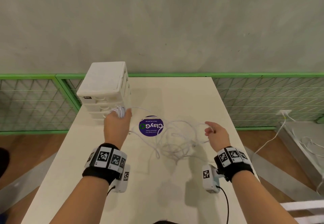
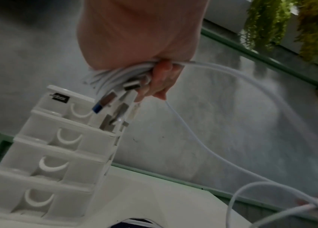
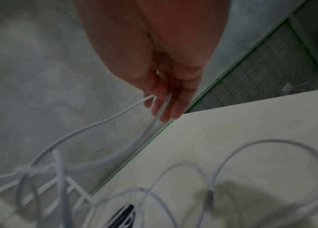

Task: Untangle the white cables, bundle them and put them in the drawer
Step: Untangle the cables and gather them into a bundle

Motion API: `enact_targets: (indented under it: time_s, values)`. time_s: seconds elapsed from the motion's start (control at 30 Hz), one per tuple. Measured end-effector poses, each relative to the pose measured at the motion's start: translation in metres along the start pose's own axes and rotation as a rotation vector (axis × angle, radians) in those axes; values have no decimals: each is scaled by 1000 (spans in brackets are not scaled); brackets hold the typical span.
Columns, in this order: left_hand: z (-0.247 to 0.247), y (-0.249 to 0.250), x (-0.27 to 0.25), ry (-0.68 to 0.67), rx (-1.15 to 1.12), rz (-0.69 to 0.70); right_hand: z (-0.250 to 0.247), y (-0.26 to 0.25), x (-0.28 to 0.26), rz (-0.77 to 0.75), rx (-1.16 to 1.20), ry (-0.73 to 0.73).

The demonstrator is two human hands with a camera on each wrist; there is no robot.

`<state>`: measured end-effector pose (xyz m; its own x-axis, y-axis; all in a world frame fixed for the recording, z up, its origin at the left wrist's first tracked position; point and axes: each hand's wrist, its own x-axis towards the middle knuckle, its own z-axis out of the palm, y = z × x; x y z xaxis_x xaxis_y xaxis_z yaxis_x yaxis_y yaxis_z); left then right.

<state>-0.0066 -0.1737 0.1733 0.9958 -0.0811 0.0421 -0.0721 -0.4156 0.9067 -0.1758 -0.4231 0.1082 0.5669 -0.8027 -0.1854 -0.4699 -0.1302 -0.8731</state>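
Left hand [image 1: 116, 124] raised near the table's far-left corner, just in front of the white plastic four-drawer unit [image 1: 105, 90]; its grip is closed round a gathered bundle of white cable loops [image 1: 120, 112] — in the left wrist view several plug ends [image 2: 115, 101], one with a blue tip, hang below the curled fingers [image 2: 161, 84] against the upper drawer fronts. All four drawers look pushed in, each front with a crescent pull. From the bundle a strand arcs rightward across the table to the right hand [image 1: 216, 134], held above the right side of the table. Right grip: fingers loosely curled with a thin white strand [image 3: 127, 110] passing between the fingertips [image 3: 167, 114] — a light pinch, not a fist. Between the two hands, at the middle of the pale cream table [image 1: 184, 197], the remaining tangle of white cables [image 1: 175, 141] lies in overlapping loops, partly lifted toward both hands, with a knot-like crossing on its near-left side. A round purple sticker with white lettering [image 1: 151, 126] sits on the table just left of the tangle, some loops crossing its edge. Both wrists carry black bands with black-and-white square markers and small white camera housings [image 1: 209, 179]. Beyond the far edge, a green-framed mesh railing [image 1: 263, 97] and a grey wall.
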Motion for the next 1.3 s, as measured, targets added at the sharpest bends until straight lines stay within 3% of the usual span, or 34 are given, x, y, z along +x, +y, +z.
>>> enact_targets:
  time_s: [0.13, 0.23, 0.3, 0.37, 0.5, 0.67, 0.77, 0.83, 0.97, 1.03, 1.1, 1.17, 1.2, 1.3]
  values:
    - [17, 9, -20, -173, 121, 36, 24, -41, -18, -83, 100, -255]
    - [27, 14, -31, -367, 84, 96, 38, -77, -37, -217, 71, -433]
    - [29, 18, -38, -496, 28, 130, 45, -92, -46, -332, 37, -502]
    - [31, 19, -39, -535, -24, 116, 47, -102, -50, -411, 70, -508]
    - [33, 18, -33, -553, -15, 64, 40, -118, -56, -494, 220, -431]
    - [37, -2, -28, -573, 170, -1, 17, -139, -55, -581, 455, -109]
    - [33, -19, -23, -536, 207, -89, 3, -137, -43, -633, 370, 36]
    - [26, -23, -17, -480, 187, -130, -4, -123, -29, -574, 235, 88]
    - [15, -11, -12, -416, 144, -137, -4, -82, -3, -306, -297, 45]
    - [18, -3, -12, -403, 187, -70, 4, -82, -9, -453, -336, 14]
    - [24, 6, -16, -397, 221, -8, 17, -97, -27, -596, -275, -198]
    - [29, 16, -21, -392, 218, 41, 34, -109, -43, -609, -348, -438]
    - [31, 21, -23, -393, 220, 61, 42, -111, -49, -624, -435, -465]
    - [31, 27, -28, -376, 247, 104, 50, -109, -48, -704, -540, -308]
